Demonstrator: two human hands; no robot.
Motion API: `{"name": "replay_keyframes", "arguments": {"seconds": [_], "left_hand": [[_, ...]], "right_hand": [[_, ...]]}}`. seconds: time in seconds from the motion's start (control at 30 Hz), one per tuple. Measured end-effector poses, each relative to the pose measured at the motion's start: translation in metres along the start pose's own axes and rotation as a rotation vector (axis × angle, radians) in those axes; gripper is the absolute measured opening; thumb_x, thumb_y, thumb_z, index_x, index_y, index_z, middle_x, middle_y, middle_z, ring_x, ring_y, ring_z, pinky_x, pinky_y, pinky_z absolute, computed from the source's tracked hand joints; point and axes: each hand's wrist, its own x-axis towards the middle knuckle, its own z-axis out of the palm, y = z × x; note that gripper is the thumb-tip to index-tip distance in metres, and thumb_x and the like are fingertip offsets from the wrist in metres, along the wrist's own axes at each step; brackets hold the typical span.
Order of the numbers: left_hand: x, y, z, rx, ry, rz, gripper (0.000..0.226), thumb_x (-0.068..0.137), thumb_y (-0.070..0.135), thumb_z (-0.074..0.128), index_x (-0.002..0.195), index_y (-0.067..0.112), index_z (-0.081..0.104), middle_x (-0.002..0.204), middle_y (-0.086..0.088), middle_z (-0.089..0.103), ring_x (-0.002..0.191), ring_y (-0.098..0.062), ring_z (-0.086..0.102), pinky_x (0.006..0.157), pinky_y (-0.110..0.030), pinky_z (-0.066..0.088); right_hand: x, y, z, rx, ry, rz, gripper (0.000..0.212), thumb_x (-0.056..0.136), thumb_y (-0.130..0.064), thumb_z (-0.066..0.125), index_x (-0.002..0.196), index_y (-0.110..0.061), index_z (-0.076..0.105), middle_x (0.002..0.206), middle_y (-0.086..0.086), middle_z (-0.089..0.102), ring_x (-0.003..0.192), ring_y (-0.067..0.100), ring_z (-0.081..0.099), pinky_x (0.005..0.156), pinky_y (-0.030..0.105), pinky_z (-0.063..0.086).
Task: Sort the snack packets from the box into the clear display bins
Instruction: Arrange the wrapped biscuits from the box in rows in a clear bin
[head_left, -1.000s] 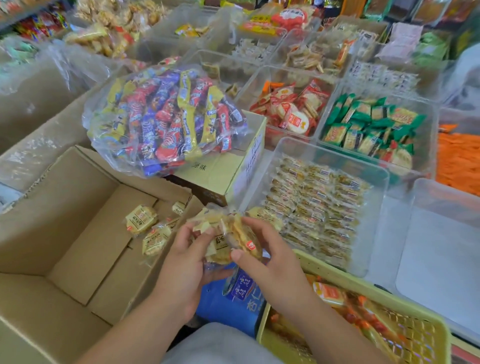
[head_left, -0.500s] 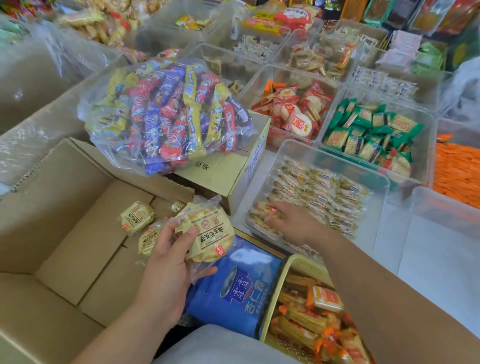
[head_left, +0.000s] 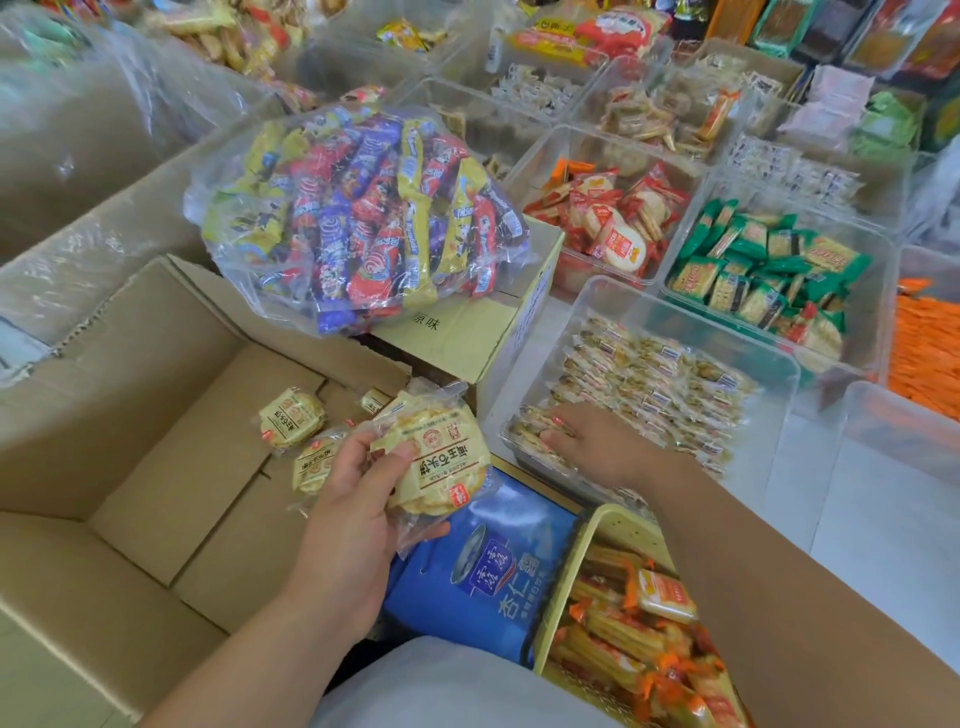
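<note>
Cardboard, brown and corrugated: open box at left, flaps up, almost emptied. Only a few round cracker packets in clear wrap with yellow labels left on its floor, near the right wall.

Grip, left hand: curled around a small stack of the same packets, thumb clamped across the top label, fingers beneath. Hovers over the box's right edge, just above a glossy blue bag. Judged a holding position: supply kept close to the bin for feeding across one packet at a time.

Reach, right hand: into the near-left corner of the clear rectangular plastic bin, fingers stretched nearly straight and laid flat on the packets there. Nothing seen pinched. Probably pressing a packet down into line with the overlapping rows filling the rest of the bin.

Step in hand, by judgement: placing and levelling. Bin mostly full, box nearly bare, so late in this batch.

Elsewhere: large clear bag of mixed red, blue and yellow packets, resting on a smaller closed carton behind the box. Pale yellow perforated plastic basket of orange-wrapped snacks at lower right, just beside the bin.

Risk: slippery wrap, loosely stacked; possible slide out of the left hand under a slack thumb.
</note>
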Motion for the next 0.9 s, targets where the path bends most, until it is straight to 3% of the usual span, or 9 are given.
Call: {"name": "replay_keyframes", "arguments": {"seconds": [0.17,0.33,0.4,0.47,0.57,0.67,0.77,0.9], "left_hand": [[-0.004,0.005,0.004,-0.022,-0.017,0.009,0.03,0.101,0.016,0.057,0.097,0.039,0.076,0.116,-0.008,0.077,0.1,-0.032,0.076,0.067,-0.043,0.064],[-0.008,0.007,0.007,-0.014,-0.013,0.009,0.027,0.092,0.021,0.063,0.091,0.044,0.077,0.113,-0.007,0.078,0.097,-0.03,0.077,0.063,-0.039,0.065],[-0.009,0.006,0.008,-0.007,-0.015,0.005,0.019,0.083,0.03,0.067,0.091,0.042,0.078,0.111,-0.007,0.079,0.095,-0.03,0.078,0.059,-0.037,0.064],[-0.01,0.004,0.01,0.028,-0.017,0.001,0.015,0.084,0.034,0.067,0.094,0.037,0.077,0.11,-0.011,0.078,0.092,-0.031,0.078,0.056,-0.036,0.063],[-0.01,0.002,0.014,0.081,-0.101,-0.037,0.016,0.095,0.029,0.064,0.104,0.027,0.076,0.11,-0.019,0.076,0.089,-0.033,0.077,0.058,-0.038,0.062],[-0.011,0.0,0.019,0.154,-0.164,-0.058,0.023,0.089,0.044,0.065,0.102,0.03,0.077,0.103,-0.017,0.077,0.078,-0.026,0.076,0.056,-0.033,0.058],[-0.011,-0.003,0.018,0.234,-0.14,-0.063,0.031,0.088,0.059,0.057,0.096,0.035,0.076,0.097,-0.014,0.078,0.071,-0.022,0.072,0.062,-0.036,0.058],[-0.006,-0.005,0.009,0.273,-0.057,-0.028,0.022,0.102,0.04,0.055,0.093,0.031,0.073,0.101,-0.01,0.079,0.07,-0.022,0.071,0.058,-0.031,0.058]], "right_hand": [[-0.018,-0.003,-0.004,0.174,0.204,0.002,0.065,0.095,-0.054,0.06,0.152,-0.029,0.042,0.149,0.0,0.053,0.133,0.023,0.052,0.108,0.042,0.041],[-0.057,-0.025,-0.003,0.25,0.491,-0.1,0.052,0.092,-0.056,0.061,0.139,-0.033,0.055,0.138,-0.01,0.059,0.125,0.011,0.057,0.094,0.027,0.044],[-0.08,-0.042,0.002,0.318,0.443,-0.262,0.065,0.084,-0.065,0.065,0.143,-0.045,0.047,0.148,-0.02,0.045,0.136,0.004,0.045,0.104,0.029,0.041],[-0.1,-0.059,0.012,0.254,0.341,-0.446,0.083,0.075,-0.071,0.071,0.148,-0.053,0.035,0.16,-0.028,0.022,0.148,0.0,0.022,0.114,0.032,0.029],[-0.112,-0.074,0.026,0.077,0.324,-0.598,0.08,0.081,-0.052,0.078,0.15,-0.049,0.038,0.167,-0.019,0.008,0.154,0.01,0.01,0.12,0.039,0.023],[-0.115,-0.075,0.031,0.12,0.376,-0.585,0.06,0.094,-0.024,0.071,0.148,-0.035,0.048,0.165,-0.009,0.025,0.152,0.019,0.023,0.122,0.042,0.027],[-0.115,-0.064,0.027,0.283,0.39,-0.524,0.055,0.097,-0.015,0.065,0.146,-0.036,0.05,0.155,-0.013,0.041,0.143,0.007,0.037,0.116,0.028,0.035],[-0.099,-0.04,0.007,0.295,0.604,-0.345,0.045,0.099,-0.02,0.062,0.141,-0.033,0.056,0.14,-0.007,0.057,0.123,0.002,0.052,0.104,0.023,0.043]]}}
